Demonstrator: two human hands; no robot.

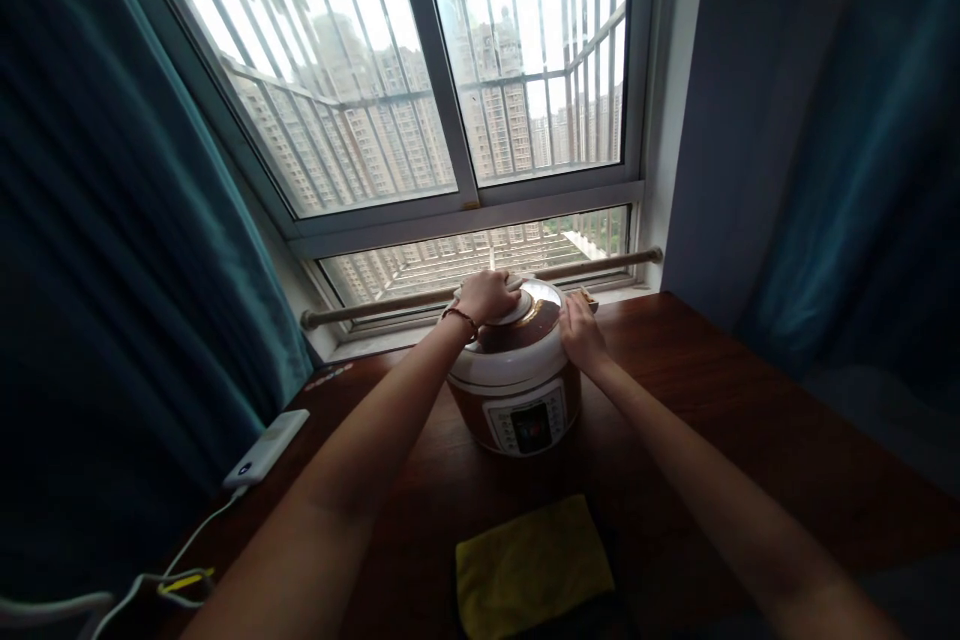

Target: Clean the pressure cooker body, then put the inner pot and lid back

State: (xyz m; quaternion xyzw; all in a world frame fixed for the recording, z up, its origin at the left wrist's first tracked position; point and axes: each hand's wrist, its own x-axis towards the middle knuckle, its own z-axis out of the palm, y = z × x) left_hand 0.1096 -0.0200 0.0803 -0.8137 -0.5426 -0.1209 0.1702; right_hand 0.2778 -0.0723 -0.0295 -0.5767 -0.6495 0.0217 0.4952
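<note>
On the near edge of the dark wooden table we see a yellow cloth lying flat, just in front of us and between our two forearms. To the left, near the table's edge, a white power bank lies with a white cable trailing from it toward us.

Farther on, in the middle of the table and close to the window, stands a brown and white electric cooker, its control panel facing us. Our left hand lies on top of the lid, fingers curled down over the white handle at the lid's centre, gripping it; a thin red band circles that wrist. Our right hand rests against the right rim of the lid, palm laid on the cooker's side with the fingers fairly straight and close together, pressed to it rather than closed around anything. The lid sits on the pot; we cannot tell whether it is locked.

Behind the cooker a wooden rod runs along the windowsill. Beyond it is the window with its white frame and outer metal bars, and tall apartment blocks outside. Teal curtains hang at both sides.
</note>
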